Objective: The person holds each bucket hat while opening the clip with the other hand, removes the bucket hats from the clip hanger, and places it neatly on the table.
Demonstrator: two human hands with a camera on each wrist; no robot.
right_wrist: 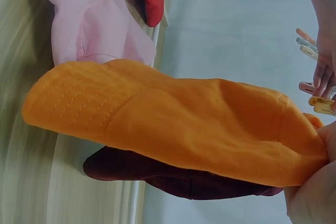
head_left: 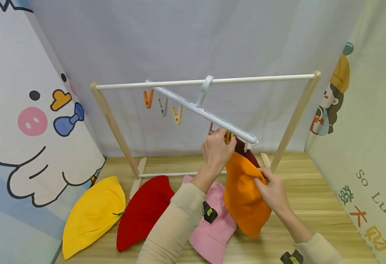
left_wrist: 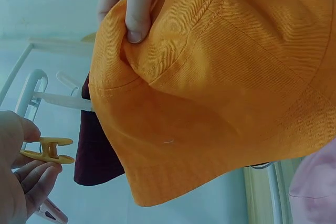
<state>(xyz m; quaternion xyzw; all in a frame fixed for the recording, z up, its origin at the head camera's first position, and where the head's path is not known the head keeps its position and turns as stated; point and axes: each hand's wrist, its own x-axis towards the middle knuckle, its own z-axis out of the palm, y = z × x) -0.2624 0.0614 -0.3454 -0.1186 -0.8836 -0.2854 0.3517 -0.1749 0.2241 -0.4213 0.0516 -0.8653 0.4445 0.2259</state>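
My left hand (head_left: 224, 137) pinches a yellow clip (head_left: 228, 138) under the low end of the tilted white hanger bar (head_left: 199, 108). In the left wrist view the yellow clip (left_wrist: 47, 150) sits between that hand's thumb and fingers (left_wrist: 31, 179). My right hand (head_left: 263, 178) grips the brim of an orange hat (head_left: 243, 196) and holds it up beside the clip. A dark red hat (head_left: 250, 156) hangs from the bar's end just behind it. The right wrist view shows the orange hat (right_wrist: 173, 124) over the dark red hat (right_wrist: 178, 179).
The hanger hooks on the white rod of a wooden rack (head_left: 113, 124); three more clips (head_left: 163, 106) hang on its raised end. A yellow hat (head_left: 92, 214), a red hat (head_left: 144, 211) and a pink hat (head_left: 212, 223) lie on the wooden table (head_left: 318, 205). Fabric walls enclose three sides.
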